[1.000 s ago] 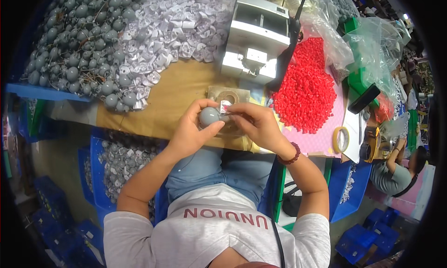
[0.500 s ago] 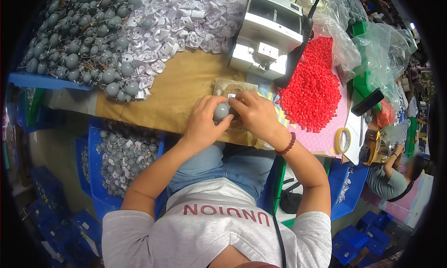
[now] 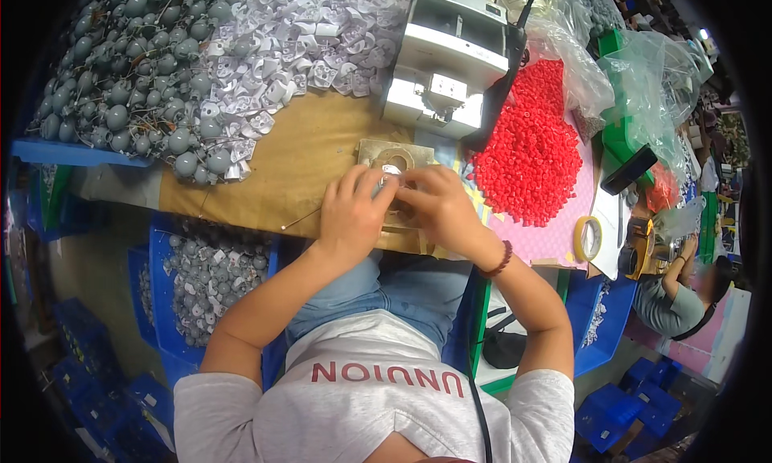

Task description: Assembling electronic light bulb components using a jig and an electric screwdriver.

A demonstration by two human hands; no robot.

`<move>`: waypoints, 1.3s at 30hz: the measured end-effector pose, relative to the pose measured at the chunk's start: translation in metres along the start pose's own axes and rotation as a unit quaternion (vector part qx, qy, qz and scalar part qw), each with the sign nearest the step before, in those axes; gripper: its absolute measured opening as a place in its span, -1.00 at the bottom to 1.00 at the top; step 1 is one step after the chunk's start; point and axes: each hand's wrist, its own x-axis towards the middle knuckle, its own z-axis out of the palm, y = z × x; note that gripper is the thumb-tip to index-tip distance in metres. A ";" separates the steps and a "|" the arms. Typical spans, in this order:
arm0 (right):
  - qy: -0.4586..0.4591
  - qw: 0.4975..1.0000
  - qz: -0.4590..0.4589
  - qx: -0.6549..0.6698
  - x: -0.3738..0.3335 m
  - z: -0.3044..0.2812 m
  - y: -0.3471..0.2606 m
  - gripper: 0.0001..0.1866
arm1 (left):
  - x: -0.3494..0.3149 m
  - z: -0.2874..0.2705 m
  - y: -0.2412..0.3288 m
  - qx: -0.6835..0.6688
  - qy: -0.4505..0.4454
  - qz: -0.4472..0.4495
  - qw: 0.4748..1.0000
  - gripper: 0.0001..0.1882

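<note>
While the white part [image 3: 392,170] is showing beside a mostly hidden grey ball [image 3: 378,188], the left hand [image 3: 352,212] is clasping the ball; the right hand [image 3: 438,205], its grip indeterminable, is facing it over the holed block [image 3: 371,151], where steadiness is probably helping.

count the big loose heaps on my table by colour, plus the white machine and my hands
Grey heap: 1
White heap: 1
Red heap: 1
White machine: 1
Hands: 2, left hand and right hand
Total: 6
</note>
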 end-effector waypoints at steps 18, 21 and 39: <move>0.117 0.863 0.343 0.353 -0.029 0.003 0.015 -0.71 | 0.011 -0.005 -0.013 -0.024 -0.032 0.036 0.999 -0.61; 0.102 0.729 0.356 0.576 -0.019 -0.007 0.019 -0.61 | 0.010 -0.005 -0.015 -0.025 -0.054 0.036 0.998 -0.62; 0.121 0.963 0.216 0.109 0.018 0.036 0.011 -0.67 | 0.013 -0.002 -0.029 -0.088 -0.004 0.095 0.992 -0.79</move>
